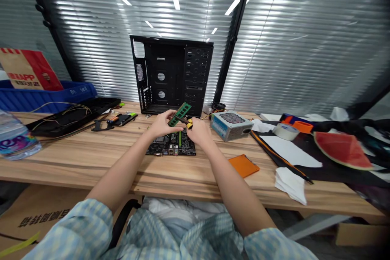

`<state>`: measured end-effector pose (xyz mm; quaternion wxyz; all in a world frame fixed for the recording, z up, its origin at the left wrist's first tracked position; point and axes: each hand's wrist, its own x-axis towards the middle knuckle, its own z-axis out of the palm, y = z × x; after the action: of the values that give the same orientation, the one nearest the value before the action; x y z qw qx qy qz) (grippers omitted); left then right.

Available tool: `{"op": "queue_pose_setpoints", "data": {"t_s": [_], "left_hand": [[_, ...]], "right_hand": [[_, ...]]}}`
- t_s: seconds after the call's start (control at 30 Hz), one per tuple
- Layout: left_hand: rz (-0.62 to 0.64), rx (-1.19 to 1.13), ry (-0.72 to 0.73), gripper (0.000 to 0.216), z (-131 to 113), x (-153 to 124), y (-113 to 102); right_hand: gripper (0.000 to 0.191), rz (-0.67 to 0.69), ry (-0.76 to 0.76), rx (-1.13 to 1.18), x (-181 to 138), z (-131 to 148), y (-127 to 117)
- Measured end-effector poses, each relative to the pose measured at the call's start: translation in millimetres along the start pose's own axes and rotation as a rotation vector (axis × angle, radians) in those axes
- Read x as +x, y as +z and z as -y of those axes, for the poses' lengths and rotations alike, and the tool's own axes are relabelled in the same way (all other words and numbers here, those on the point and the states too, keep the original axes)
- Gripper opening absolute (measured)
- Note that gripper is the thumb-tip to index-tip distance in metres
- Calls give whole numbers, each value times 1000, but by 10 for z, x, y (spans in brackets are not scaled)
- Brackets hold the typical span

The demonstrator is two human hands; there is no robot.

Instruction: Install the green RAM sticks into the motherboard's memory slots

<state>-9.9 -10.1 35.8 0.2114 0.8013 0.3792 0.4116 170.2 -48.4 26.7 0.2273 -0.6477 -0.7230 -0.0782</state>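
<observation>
My left hand point(161, 125) is closed on a green memory stick point(180, 113), holding it tilted above a black motherboard point(170, 147) that lies flat on the wooden table point(91, 162). My right hand point(199, 131) is closed round a tool with a yellow and black handle point(189, 123), its tip pointing towards the stick. Both hands meet over the board, in front of an empty black computer case point(172, 75) that stands upright with its side off.
A grey power supply point(230, 125) sits to the right of the board, an orange card point(243, 165) nearer me. Further right: tape roll point(285, 131), white papers, a watermelon slice point(341, 149). Left: black panel with wires point(71, 115), blue bin point(45, 95), water bottle point(15, 138).
</observation>
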Motion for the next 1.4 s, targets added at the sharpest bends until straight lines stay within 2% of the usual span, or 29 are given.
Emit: {"op": "queue_pose_setpoints", "data": {"t_s": [0.1, 0.3, 0.47, 0.6, 0.8, 0.97, 1.1, 1.27, 1.4], "left_hand": [[-44, 99, 34, 68, -13, -18, 55], [-132, 197, 57, 34, 0, -30, 171], [-156, 302, 61, 24, 8, -34, 153], [-149, 310, 56, 27, -7, -39, 135], [-158, 299, 118, 41, 9, -42, 126], [-162, 308, 146, 42, 21, -45, 120], [-163, 330, 148, 42, 15, -51, 117], [-174, 364, 157, 47, 6, -54, 118], [-242, 385, 219, 47, 6, -46, 132]], "right_hand": [[21, -5, 50, 29, -1, 3, 5], [21, -21, 58, 119, 33, -8, 63], [18, -37, 29, 175, 79, -33, 150], [20, -31, 11, 210, 90, -49, 168], [24, -32, 21, 193, 94, -51, 176], [25, -31, -9, 219, 100, -51, 185], [28, 19, -26, 301, 96, -56, 165], [30, 67, 53, 340, 90, -52, 139], [26, 106, 138, 359, 99, -48, 137]]}}
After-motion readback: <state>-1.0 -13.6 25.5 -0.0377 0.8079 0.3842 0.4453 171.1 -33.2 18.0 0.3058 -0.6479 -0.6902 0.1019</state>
